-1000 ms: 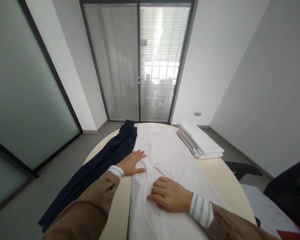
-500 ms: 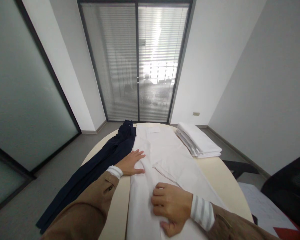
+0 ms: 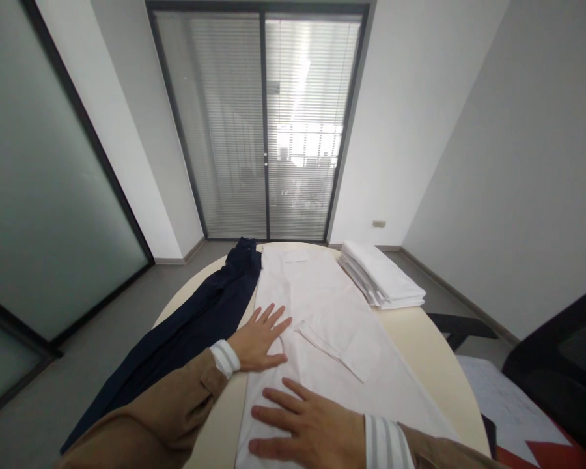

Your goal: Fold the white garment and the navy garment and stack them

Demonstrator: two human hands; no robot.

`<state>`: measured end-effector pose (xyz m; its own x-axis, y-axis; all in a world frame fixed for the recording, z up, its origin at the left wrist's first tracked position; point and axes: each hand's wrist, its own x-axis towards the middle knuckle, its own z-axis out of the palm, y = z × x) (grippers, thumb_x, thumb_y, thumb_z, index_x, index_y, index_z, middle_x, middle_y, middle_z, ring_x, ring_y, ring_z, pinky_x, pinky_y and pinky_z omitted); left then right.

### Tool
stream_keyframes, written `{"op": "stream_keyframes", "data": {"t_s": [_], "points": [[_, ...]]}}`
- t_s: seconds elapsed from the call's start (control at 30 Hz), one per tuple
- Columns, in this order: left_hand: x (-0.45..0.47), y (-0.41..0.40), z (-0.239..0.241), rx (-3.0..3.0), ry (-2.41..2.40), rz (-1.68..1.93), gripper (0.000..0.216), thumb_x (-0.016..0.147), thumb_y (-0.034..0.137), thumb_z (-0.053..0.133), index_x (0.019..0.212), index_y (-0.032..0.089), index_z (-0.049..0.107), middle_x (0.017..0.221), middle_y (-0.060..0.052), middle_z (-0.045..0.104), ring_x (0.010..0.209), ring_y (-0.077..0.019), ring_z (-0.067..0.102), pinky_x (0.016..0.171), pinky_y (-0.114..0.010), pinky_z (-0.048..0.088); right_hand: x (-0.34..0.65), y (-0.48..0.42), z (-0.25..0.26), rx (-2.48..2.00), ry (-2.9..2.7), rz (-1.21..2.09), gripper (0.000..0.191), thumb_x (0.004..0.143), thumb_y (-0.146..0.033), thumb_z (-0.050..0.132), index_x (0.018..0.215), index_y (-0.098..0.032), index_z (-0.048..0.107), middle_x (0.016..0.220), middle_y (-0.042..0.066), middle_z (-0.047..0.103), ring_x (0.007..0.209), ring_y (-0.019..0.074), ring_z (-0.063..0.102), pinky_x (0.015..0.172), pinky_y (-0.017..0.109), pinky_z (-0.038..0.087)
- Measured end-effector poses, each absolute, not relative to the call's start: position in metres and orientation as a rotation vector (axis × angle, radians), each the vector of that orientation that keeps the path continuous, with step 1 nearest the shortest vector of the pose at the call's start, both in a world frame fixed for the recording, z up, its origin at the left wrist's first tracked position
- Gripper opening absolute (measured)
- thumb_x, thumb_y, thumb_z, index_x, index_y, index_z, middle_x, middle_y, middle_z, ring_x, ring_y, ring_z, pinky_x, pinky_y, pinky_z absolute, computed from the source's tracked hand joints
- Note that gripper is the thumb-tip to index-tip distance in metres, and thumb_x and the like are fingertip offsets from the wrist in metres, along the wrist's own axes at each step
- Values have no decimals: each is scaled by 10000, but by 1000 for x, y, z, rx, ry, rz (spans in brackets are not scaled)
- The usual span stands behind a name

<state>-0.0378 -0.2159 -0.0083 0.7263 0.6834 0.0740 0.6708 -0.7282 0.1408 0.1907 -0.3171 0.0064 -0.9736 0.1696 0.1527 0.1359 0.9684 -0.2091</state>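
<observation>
A long white garment point(image 3: 322, 286) lies spread over the round table, one sleeve point(image 3: 334, 348) folded across its middle. On its left side rests my left hand point(image 3: 261, 339), palm down with the fingers spread. Closer to me, my right hand point(image 3: 305, 423) lies flat on the same cloth, its fingers stretched apart toward the left. Neither hand grips anything. Dark blue trousers point(image 3: 200, 322) lie lengthwise along the garment's left, partly behind my left forearm.
A stack of folded white cloth point(image 3: 383, 277) sits at the table's back right. The round table point(image 3: 439, 352) shows a pale top. To the right stand a black chair point(image 3: 566, 365) and a surface with papers point(image 3: 508, 391). Glass doors with blinds point(image 3: 239, 143) are behind.
My right hand has gone from curled fingers to flat and spread, shifting left and toward me. My left hand has slid slightly toward me, its fingers fanning wider.
</observation>
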Motion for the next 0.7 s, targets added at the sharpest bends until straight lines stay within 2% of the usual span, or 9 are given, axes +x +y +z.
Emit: {"op": "stream_keyframes", "data": {"t_s": [0.13,0.23,0.3,0.33,0.4,0.47,0.57,0.7], "points": [[-30,-223,-3,2855,1002,80,745,917,433,527,1567,376,168,1657,-55,99,1490,-433,91,1126,-704,162,192,-321,8,-164,-2956,400,532,1016,-371,416,1533,-303,311,1603,63,307,1489,292,229,1180,539,252],[-25,-225,3,2824,989,12,779,888,570,545,1561,385,198,1656,-89,58,1465,-508,60,1071,-778,146,195,-321,21,-101,-2932,571,473,1006,-342,438,1475,-284,423,1559,67,400,1422,238,383,1140,394,339],[-22,-228,6,2805,969,3,864,841,707,528,1564,357,212,1650,-126,51,1454,-535,44,1056,-796,131,203,-315,35,-195,-2896,659,396,977,-333,494,1362,-258,549,1382,69,595,1236,188,577,1009,288,436],[-20,-230,8,2802,949,8,912,815,755,518,1568,340,211,1647,-142,51,1453,-537,40,1059,-794,128,210,-310,41,-322,-2873,665,338,961,-332,519,1273,-242,610,1230,59,681,1099,169,647,922,257,465],[-16,-237,11,2814,885,36,983,784,793,521,1574,303,202,1643,-165,47,1460,-521,44,1082,-770,124,229,-294,52,-761,-2793,544,222,947,-334,524,1057,-216,677,927,35,732,860,164,683,778,253,468],[-10,-246,15,2844,750,48,1016,773,790,540,1577,270,200,1639,-179,48,1470,-496,56,1109,-740,110,255,-273,58,-1284,-2616,325,269,977,-342,458,894,-200,670,816,41,714,758,169,666,695,262,433],[-1,-262,20,2866,519,19,996,779,772,553,1571,263,226,1639,-177,63,1475,-478,68,1126,-720,79,300,-243,56,-1964,-2279,38,340,983,-404,438,891,-177,674,823,101,718,788,225,681,677,293,413],[12,-268,27,2853,440,67,969,783,763,566,1566,299,236,1645,-143,59,1477,-466,76,1149,-680,106,345,-225,42,-2422,-2066,42,493,964,-545,417,910,-148,705,920,182,725,885,318,697,726,367,437]]}}
